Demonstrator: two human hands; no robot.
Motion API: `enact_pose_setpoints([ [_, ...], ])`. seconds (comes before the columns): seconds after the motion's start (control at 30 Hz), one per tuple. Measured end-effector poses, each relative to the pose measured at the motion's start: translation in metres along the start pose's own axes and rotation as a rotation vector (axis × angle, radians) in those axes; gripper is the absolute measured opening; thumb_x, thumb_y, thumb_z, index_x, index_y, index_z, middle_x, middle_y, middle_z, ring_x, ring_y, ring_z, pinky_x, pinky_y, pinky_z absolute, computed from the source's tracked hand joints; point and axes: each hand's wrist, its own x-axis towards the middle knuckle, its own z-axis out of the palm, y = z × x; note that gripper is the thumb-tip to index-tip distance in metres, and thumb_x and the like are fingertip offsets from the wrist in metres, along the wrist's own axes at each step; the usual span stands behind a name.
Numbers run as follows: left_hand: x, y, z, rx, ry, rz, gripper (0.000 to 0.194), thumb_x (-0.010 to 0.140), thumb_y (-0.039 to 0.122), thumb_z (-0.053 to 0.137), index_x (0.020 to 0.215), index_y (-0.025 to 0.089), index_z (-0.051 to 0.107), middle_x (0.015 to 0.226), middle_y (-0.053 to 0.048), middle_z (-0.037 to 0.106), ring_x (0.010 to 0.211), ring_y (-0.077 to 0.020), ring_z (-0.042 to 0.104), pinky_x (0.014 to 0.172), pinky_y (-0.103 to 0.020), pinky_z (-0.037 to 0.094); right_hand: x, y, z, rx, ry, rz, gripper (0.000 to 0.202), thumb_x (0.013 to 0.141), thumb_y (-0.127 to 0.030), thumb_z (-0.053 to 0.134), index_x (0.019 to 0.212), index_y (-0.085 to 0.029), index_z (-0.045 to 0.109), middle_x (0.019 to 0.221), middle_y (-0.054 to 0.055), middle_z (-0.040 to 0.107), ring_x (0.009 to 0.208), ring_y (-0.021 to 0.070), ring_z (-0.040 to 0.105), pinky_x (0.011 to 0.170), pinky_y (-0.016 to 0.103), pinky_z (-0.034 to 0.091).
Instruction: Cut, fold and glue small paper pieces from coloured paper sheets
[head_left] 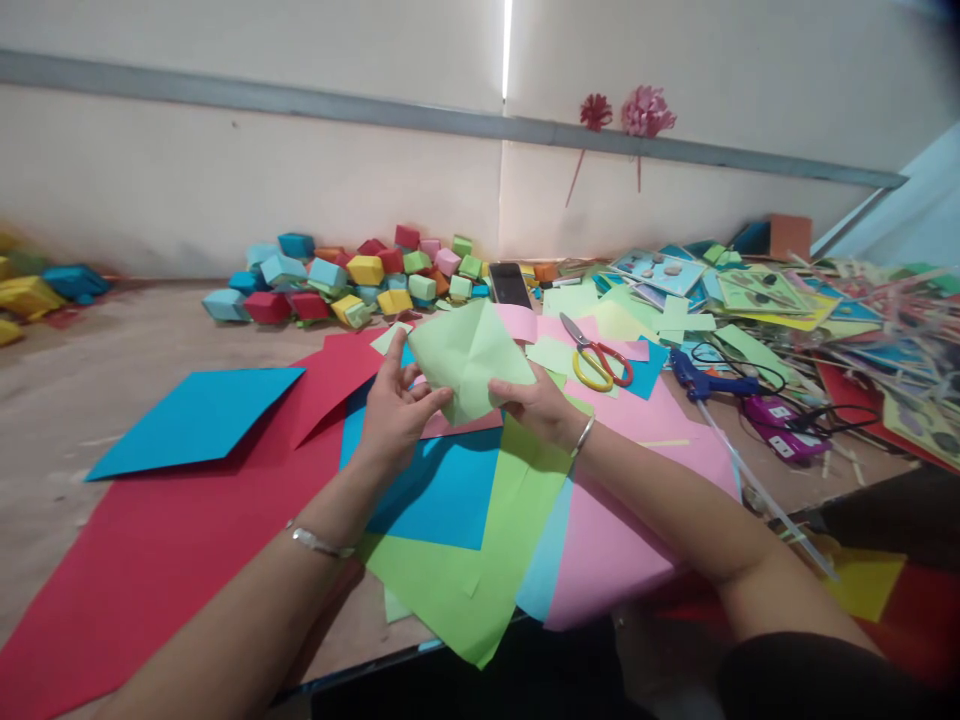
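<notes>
A creased sheet of light green paper [471,350] is held up between both hands, above the layered coloured sheets. At its lower left edge, my left hand [397,410] grips it between the thumb and fingers. My right hand [536,403] pinches the lower right side, thumb on the front face. Beneath lie a blue sheet [439,490], a green sheet [480,610] and a large pink sheet [630,530]. Just right of the held paper rest scissors [596,358] with red and yellow handles.
Several folded paper boxes [365,270] are heaped along the wall, beside a phone [510,285]. A blue glue gun [705,380] and a purple power strip [784,425] with cables sit right. Red paper [195,560] and a folded blue sheet [202,415] cover the left.
</notes>
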Motion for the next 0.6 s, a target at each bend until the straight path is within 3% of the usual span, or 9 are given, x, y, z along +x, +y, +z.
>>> enact_pose_setpoints([
  [0.1,0.000,0.001,0.000,-0.108,-0.039,-0.133,0.096,0.051,0.031,0.091,0.138,0.030,0.051,0.123,-0.010,0.070,0.103,-0.0279,0.071,0.080,-0.036,0.061,0.001,-0.001,-0.001,0.050,-0.013,0.037,0.052,0.055,-0.046,0.088,0.094,-0.019,0.066,0.094,0.005,0.073,0.085,0.0224,0.067,0.076,0.035,0.058],
  [0.2,-0.002,0.005,-0.001,-0.142,-0.017,-0.199,0.059,0.048,0.035,0.093,0.102,0.022,0.072,0.102,-0.009,0.076,0.096,-0.0296,0.072,0.078,-0.040,0.062,-0.001,-0.002,-0.001,-0.002,0.049,0.031,0.050,0.055,-0.045,0.089,0.091,-0.019,0.067,0.092,0.004,0.073,0.081,0.0203,0.066,0.072,0.032,0.056],
  [0.3,-0.002,0.008,-0.004,-0.170,0.072,-0.220,0.039,0.052,0.041,0.092,0.081,0.022,0.074,0.091,-0.008,0.077,0.082,-0.0270,0.072,0.067,-0.038,0.062,-0.003,-0.005,-0.001,-0.120,0.081,0.008,0.048,0.055,-0.046,0.089,0.087,-0.018,0.067,0.087,0.004,0.072,0.077,0.0186,0.064,0.070,0.031,0.053],
  [0.4,0.002,0.009,-0.007,-0.170,0.132,-0.191,0.038,0.047,0.037,0.094,0.076,0.020,0.075,0.079,-0.006,0.076,0.070,-0.0223,0.070,0.059,-0.033,0.060,-0.002,-0.008,-0.002,-0.164,0.083,0.001,0.052,0.053,-0.051,0.089,0.087,-0.019,0.066,0.084,0.003,0.071,0.075,0.0174,0.063,0.069,0.031,0.053],
  [0.6,0.009,0.002,-0.010,-0.276,0.239,-0.181,0.038,0.051,0.030,0.091,0.084,0.018,0.075,0.087,-0.005,0.077,0.079,-0.0191,0.071,0.069,-0.029,0.059,0.007,-0.005,-0.008,-0.235,0.013,-0.077,0.049,0.057,-0.060,0.083,0.077,-0.018,0.065,0.075,0.000,0.065,0.067,0.0118,0.058,0.065,0.026,0.050],
])
